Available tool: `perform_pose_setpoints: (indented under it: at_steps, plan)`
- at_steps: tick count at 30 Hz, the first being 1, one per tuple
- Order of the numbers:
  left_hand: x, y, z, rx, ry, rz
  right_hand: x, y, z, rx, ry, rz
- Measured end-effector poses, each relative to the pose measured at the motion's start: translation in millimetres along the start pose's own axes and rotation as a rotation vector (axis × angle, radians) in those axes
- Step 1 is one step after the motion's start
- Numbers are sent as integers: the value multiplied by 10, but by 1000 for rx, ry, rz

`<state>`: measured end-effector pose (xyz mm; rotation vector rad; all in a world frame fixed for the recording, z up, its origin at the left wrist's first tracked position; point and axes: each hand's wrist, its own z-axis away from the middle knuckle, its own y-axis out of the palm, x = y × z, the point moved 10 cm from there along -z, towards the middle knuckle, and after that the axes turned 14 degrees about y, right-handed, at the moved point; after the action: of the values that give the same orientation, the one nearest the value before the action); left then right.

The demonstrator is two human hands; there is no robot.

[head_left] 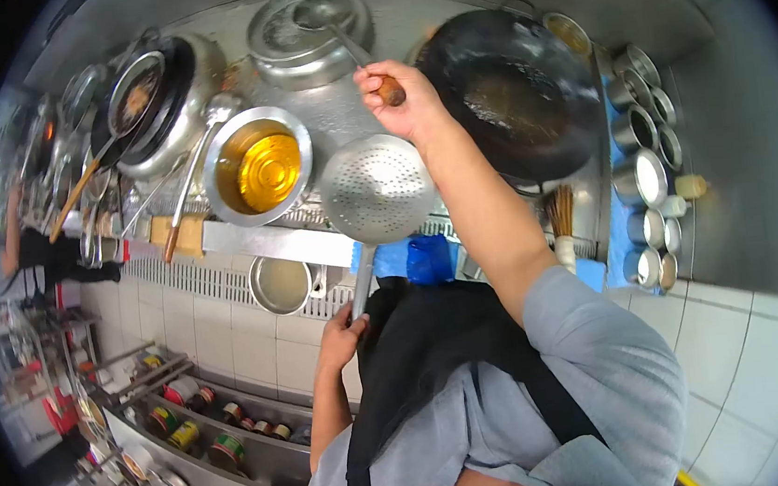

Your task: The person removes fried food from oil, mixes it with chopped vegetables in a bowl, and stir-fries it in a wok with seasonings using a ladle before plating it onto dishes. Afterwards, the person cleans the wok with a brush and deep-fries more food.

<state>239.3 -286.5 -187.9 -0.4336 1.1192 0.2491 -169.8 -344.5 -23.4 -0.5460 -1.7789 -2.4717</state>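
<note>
My right hand (pixel 411 100) is closed around the wooden end of a ladle (pixel 353 48). The ladle's bowl is over a lidded metal pot (pixel 283 63) at the back of the stove. Low in front of my apron, my left hand (pixel 340 339) grips the handle of a perforated skimmer (pixel 378 188). The skimmer's round head faces up near the stove's front edge, between a metal pot of yellow oil (pixel 270 172) and a large dark wok (pixel 513 95). Dark liquid shows in the wok's bottom.
Several metal containers (pixel 636 130) line the right side. A bamboo brush (pixel 561 217) stands beside the wok. At left are a big pot with a strainer (pixel 137 96) on it and another ladle (pixel 189 189). A pan (pixel 281 284) sits below the counter edge. A co-worker (pixel 35 263) is at far left.
</note>
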Motion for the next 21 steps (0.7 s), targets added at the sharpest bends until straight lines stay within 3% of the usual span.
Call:
perform_pose_setpoints:
  at_steps: [2, 6, 11, 13, 14, 17, 19, 21]
  plan:
    - [-541, -106, 66, -239, 410, -612, 104, 97, 538, 14, -56, 24]
    - [-857, 336, -229, -157, 421, -318, 92, 156, 1713, 25, -135, 157]
    - [-668, 1051, -687, -121, 271, -432, -263, -89, 2918, -225, -66, 402]
    - [-438, 1239, -886, -92, 168, -463, -276, -170, 3264, -300, -177, 426]
    - [-108, 1277, -1055, -121, 256, -439, -241, -346, 3377, -348, -171, 454]
    - [-508, 1465, -975, -61, 135, -570, 5, -979, 3581, -432, -88, 725]
    - [-255, 1493, -1087, -3, 167, -335, 209, -1297, 3959, -652, -120, 877]
    - [-308, 1535, -1034, -10, 144, -61, 418, -1640, 4417, -864, -378, 1312]
